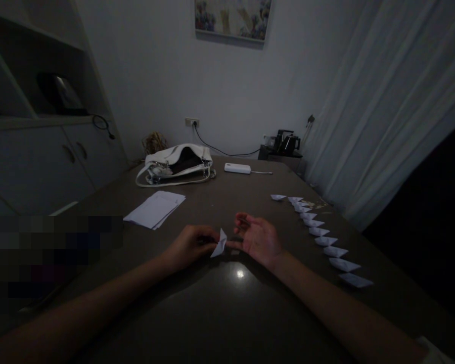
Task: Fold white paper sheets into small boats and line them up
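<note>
Midway between the side edges of the glossy dark table (197,313), the left hand (193,245) pinches a white folded-paper boat (219,245); the right hand (261,242), palm up, is loosely spread, one finger extended to the boat. A row of white paper boats (319,232) runs near the right edge.

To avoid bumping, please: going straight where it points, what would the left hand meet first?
Probably the right hand, beyond the folded white paper boat the left hand holds; exact depth is unclear.
</note>
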Action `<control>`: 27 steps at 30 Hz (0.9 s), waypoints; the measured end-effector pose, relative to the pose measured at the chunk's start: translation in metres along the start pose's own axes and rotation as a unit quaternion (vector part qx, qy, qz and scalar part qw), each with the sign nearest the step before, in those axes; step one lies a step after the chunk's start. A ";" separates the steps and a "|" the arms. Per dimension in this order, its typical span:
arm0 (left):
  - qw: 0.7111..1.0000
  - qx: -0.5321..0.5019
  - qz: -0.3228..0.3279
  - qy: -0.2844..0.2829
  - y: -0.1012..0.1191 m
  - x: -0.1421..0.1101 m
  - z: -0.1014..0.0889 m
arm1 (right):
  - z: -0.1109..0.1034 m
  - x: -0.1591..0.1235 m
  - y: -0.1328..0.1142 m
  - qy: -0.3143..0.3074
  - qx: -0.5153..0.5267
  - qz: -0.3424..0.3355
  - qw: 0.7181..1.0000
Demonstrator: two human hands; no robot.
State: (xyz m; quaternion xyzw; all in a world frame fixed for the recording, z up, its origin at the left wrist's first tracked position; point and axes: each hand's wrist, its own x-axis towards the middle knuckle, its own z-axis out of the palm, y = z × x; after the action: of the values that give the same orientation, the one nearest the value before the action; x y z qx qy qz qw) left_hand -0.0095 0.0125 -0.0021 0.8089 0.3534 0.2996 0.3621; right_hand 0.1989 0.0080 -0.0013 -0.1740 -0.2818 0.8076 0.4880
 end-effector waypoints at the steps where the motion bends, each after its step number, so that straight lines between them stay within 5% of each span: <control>1: 1.000 0.005 -0.003 0.013 -0.001 0.000 0.000 | 0.001 0.000 0.000 -0.003 0.001 0.004 1.000; 16: 0.995 0.035 0.030 0.086 -0.003 -0.003 0.000 | 0.013 -0.005 0.012 -0.006 0.019 -0.004 1.000; 22: 0.996 0.014 0.007 0.084 0.006 -0.003 0.001 | 0.013 -0.003 0.021 0.089 -0.135 -0.042 0.986; 27: 0.998 0.016 -0.011 0.059 0.014 -0.003 0.004 | 0.013 -0.004 0.029 0.105 -0.262 -0.115 0.952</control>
State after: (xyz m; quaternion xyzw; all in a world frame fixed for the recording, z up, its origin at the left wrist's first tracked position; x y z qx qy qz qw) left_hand -0.0037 0.0021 0.0062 0.7916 0.3877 0.3374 0.3304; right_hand 0.1737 -0.0100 -0.0088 -0.3460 -0.4484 0.6207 0.5422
